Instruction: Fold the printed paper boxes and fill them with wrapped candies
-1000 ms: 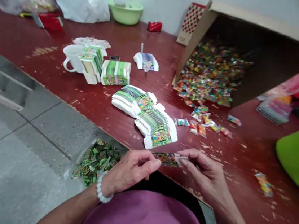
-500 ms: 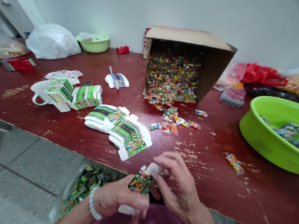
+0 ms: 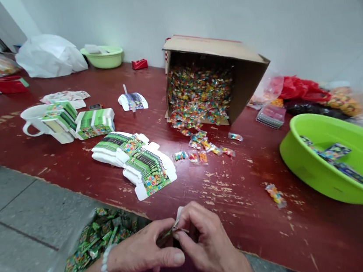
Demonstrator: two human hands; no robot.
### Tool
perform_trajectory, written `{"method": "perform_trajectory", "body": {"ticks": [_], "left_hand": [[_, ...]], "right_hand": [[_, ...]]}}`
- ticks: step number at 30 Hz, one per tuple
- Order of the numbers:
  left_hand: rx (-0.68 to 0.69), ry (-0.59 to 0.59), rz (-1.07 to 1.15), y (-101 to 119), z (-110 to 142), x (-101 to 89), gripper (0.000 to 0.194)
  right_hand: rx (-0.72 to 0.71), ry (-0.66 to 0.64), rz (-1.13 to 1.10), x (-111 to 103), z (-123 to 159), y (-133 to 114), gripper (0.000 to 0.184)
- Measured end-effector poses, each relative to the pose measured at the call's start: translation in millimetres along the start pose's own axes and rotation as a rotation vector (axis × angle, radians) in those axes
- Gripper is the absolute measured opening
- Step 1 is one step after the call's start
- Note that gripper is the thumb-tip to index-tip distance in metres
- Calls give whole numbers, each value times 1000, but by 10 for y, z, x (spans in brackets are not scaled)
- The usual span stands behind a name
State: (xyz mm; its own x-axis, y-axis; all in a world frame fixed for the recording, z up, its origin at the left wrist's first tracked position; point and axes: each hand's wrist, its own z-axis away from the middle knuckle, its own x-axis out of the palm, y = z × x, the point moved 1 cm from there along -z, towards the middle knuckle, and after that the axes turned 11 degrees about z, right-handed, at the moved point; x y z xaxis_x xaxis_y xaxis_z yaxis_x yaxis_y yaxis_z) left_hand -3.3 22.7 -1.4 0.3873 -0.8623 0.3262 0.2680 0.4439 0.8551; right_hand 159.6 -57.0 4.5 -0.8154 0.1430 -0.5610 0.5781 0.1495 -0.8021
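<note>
Both my hands are over my lap at the table's front edge, on one small printed carton (image 3: 179, 215) with white flaps. My left hand (image 3: 145, 250), with a pale bead bracelet on the wrist, is wrapped round the carton's body. The thumb and fingers of my right hand (image 3: 203, 235) pinch a flap at its end. My fingers hide most of the carton. Just beyond lie fanned stacks of flat green cartons (image 3: 152, 170). Wrapped candies (image 3: 200, 153) lie to their right, in front of a tipped cardboard box (image 3: 248, 83) full of candies.
A lime-green basin (image 3: 322, 176) holding dark printed packs stands at right. A single candy packet (image 3: 275, 195) lies near it. A white mug (image 3: 36, 120) and banded carton bundles (image 3: 95, 123) stand at left. Below the table edge is a bag of green packs (image 3: 97, 236).
The view has swung to the right, bringing the lime-green basin fully in. The carton has come closer to my body and turned edge-on, and my hands have closed together round it.
</note>
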Motion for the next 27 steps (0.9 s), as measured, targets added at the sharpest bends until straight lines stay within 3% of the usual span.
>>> {"method": "perform_trajectory", "body": {"ticks": [4, 8, 12, 16, 21, 24, 27], "left_hand": [[-75, -30, 11, -20, 26, -28, 70], [-30, -29, -8, 0, 20, -53, 68], [-67, -53, -18, -32, 23, -62, 59], [-168, -2, -54, -85, 30, -40, 61], [-145, 101, -107, -80, 4, -20, 63], [-156, 80, -107, -75, -19, -39, 69], [-108, 82, -115, -53, -32, -75, 63]], "right_hand": [[19, -25, -28, -2, 8, -20, 19], [25, -40, -96, 10, 20, -40, 18], [114, -225, -134, 0, 16, 18, 15], [132, -366, -149, -57, 15, 92, 27], [100, -346, -152, -102, 21, 157, 47], [128, -385, -193, -71, 37, 204, 44], [154, -372, -223, -23, 59, 239, 36]]}}
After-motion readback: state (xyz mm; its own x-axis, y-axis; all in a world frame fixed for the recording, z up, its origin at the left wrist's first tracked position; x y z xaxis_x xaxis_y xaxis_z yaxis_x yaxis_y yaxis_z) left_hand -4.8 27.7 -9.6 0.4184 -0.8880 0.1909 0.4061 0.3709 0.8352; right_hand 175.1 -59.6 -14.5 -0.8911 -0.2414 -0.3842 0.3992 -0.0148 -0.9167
